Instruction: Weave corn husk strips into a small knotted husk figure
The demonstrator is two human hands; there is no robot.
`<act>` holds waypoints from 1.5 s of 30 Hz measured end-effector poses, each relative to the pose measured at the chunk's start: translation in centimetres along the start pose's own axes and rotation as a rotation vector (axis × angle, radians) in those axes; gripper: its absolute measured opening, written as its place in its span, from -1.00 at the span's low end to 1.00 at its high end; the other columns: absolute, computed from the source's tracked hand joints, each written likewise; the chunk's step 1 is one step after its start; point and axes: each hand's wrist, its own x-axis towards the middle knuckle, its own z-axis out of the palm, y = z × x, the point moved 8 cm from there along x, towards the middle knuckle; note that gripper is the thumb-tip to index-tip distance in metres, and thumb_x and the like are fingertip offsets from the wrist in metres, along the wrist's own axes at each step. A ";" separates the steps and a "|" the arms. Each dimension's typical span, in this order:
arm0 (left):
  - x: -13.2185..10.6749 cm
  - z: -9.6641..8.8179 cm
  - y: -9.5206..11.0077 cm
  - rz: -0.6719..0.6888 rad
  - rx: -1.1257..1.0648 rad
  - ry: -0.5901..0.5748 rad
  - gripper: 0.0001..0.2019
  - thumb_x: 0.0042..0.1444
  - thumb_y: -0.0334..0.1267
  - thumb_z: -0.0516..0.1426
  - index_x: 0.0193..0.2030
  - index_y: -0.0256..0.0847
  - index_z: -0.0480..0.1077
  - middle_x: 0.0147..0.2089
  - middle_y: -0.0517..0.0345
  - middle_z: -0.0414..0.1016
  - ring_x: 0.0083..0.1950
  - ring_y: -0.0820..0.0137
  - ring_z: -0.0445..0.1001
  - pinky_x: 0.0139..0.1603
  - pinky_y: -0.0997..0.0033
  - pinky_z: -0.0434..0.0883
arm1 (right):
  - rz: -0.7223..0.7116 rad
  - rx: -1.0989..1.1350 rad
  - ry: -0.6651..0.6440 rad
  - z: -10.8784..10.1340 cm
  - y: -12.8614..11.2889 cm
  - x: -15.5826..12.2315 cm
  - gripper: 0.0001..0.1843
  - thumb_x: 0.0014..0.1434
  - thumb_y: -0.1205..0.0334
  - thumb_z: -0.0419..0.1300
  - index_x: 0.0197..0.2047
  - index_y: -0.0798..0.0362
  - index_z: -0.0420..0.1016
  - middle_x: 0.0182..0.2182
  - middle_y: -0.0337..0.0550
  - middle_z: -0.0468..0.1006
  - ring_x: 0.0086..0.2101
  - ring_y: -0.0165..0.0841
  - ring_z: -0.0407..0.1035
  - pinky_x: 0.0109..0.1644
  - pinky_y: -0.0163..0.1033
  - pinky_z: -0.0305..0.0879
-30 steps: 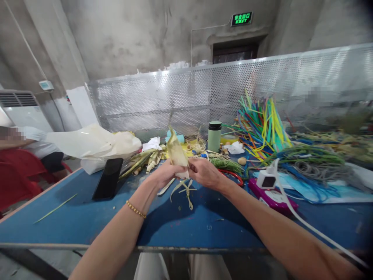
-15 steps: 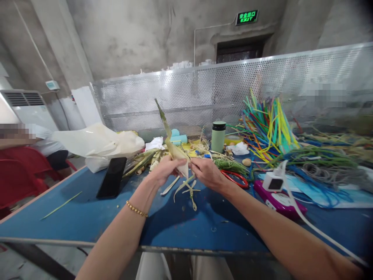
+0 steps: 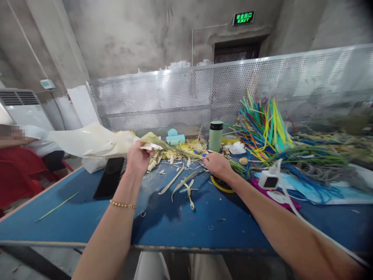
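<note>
Grey concrete walls and a perforated metal screen (image 3: 204, 97) are closing off the far edge of the blue desk (image 3: 87, 221). Above the middle of the desk, the left hand (image 3: 138, 157) is clenching the broad pale end of a palm leaf (image 3: 171, 147) while the right hand (image 3: 217, 165) is pinching its thin green end, stretching it between them. Leaf scraps (image 3: 182, 182) are lying just beneath, a black phone (image 3: 109, 177) is resting toward the left edge, a green flask (image 3: 216, 136) is standing behind the right hand, and coloured strips (image 3: 265, 124) are crowding the right side.
</note>
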 end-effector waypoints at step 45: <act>-4.6 5.3 -8.7 -0.379 0.199 -0.288 -0.69 -0.09 -0.31 0.22 -0.63 -0.20 0.12 -0.73 0.40 0.03 -0.73 0.63 0.02 -0.70 0.53 0.00 | -0.337 1.232 -0.545 2.1 -8.9 -5.2 -0.67 0.05 0.04 0.30 -0.48 0.12 0.36 -0.61 -0.33 0.42 -0.70 -0.61 0.17 -0.64 -0.46 0.03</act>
